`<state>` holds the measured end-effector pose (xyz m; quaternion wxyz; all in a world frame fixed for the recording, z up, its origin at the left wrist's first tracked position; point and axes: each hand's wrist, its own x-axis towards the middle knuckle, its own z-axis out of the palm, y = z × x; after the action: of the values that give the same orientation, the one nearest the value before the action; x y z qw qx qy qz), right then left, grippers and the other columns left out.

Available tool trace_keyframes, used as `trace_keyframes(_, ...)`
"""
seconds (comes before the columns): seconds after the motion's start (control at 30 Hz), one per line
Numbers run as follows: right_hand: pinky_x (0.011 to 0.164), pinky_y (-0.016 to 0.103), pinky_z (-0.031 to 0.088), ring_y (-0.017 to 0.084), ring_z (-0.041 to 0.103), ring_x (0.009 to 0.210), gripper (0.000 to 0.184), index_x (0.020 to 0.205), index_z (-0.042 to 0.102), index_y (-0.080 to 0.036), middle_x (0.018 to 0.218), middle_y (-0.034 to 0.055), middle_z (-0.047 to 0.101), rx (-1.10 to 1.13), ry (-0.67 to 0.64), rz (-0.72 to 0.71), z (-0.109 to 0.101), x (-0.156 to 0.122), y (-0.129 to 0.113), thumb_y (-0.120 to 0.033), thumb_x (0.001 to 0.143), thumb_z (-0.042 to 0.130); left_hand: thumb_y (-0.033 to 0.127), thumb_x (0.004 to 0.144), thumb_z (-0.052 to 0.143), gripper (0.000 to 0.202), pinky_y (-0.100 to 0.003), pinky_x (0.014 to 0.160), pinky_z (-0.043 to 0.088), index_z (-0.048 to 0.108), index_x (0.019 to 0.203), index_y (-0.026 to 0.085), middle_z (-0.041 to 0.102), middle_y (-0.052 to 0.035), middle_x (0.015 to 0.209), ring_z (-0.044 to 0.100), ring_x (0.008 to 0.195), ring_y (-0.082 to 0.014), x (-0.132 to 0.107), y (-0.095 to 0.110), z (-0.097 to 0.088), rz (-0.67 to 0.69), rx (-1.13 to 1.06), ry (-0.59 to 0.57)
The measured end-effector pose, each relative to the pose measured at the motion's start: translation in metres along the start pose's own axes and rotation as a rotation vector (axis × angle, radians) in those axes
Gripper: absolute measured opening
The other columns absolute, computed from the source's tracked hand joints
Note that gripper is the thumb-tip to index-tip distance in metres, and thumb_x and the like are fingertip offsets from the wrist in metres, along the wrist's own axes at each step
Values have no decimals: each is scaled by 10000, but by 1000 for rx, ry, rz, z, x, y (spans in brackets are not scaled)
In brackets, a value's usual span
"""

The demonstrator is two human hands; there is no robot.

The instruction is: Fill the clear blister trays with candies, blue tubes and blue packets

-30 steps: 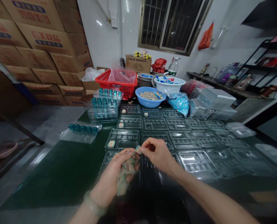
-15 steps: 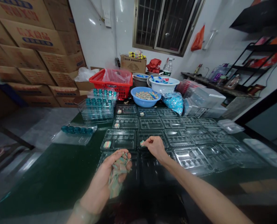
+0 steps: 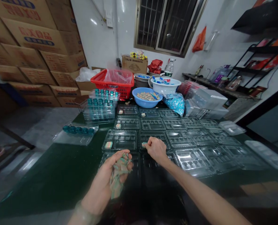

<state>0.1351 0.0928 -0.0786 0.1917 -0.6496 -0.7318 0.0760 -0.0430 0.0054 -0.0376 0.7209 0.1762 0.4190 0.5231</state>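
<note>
Pieces fill left hand, fingers cupped; spill likely if palm tilts. Right hand over 12 o'clock tray, finger hold unclear.

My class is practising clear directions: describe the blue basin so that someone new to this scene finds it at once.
Beyond the clear trays, find the big red basket. Just right of it, in front and left of the white basin, sits the blue basin. Unlike the white one, it is filled mostly with small pale pieces.
</note>
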Motion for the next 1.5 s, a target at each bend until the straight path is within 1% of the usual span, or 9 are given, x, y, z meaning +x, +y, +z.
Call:
trace_keyframes(0.23,711,291,303,185,452,851,188,758,634,-206,779,43,567,-73,-84,-379,-13,-2,-10,-94,758,484,326,754,556,355,-175,320,348,570,1043,120,592,-73,796,576,566,-144,0,-1,8,-73,-69,-57)
trace_keyframes(0.33,715,312,307,196,455,845,202,807,631,-183,799,60,564,-66,-71,-415,-21,-6,-17,-77,764,465,344,751,558,370,-174,330,350,568,1057,136,598,-68,814,577,568,-142,1,-3,10,-96,-57,-58)
trace_keyframes(0.47,679,242,356,128,499,768,187,935,591,-191,841,23,567,317,-110,-445,-43,-22,-30,-170,854,424,333,737,576,316,-175,339,333,582,992,147,613,-60,753,564,528,-133,3,-9,11,-64,1,-47)
trace_keyframes(0.53,653,214,366,107,507,732,150,935,596,-213,828,-3,564,460,-186,-482,-53,-29,-36,-197,821,499,335,737,569,255,-184,337,326,591,889,131,596,-46,627,531,454,-121,4,-12,13,-65,32,-29)
trace_keyframes(0.67,638,216,364,115,507,711,183,856,643,-219,755,-21,560,436,-264,-519,-63,-31,-41,-141,693,615,386,734,553,259,-203,330,325,571,752,128,580,-45,524,506,398,-132,4,-18,18,-59,116,37)
trace_keyframes(0.83,587,210,379,108,513,638,139,761,661,-177,680,-14,568,583,-356,-448,-57,-26,-34,-115,687,562,427,715,562,295,-212,338,343,573,725,132,591,-47,529,524,414,-145,-1,-21,19,-66,159,7)
trace_keyframes(0.97,509,202,394,104,515,544,124,745,644,-134,588,-9,559,914,-513,-243,-50,-26,-29,-180,736,530,369,704,592,278,-195,350,348,596,831,122,615,-55,622,550,460,-136,-5,-18,23,-51,151,-6)
trace_keyframes(1.17,564,225,420,119,535,595,189,719,634,-129,645,11,600,1114,-308,-79,-39,-32,-34,-302,749,565,300,697,631,201,-162,343,294,565,812,149,566,-5,564,487,414,-83,0,-20,26,12,177,-35)
trace_keyframes(1.5,527,206,375,97,481,556,245,665,601,-135,590,-14,544,1138,-252,-1,-39,-34,-39,-353,768,560,293,690,646,181,-161,353,331,553,795,178,562,7,569,529,466,-102,4,-27,22,16,173,-1)
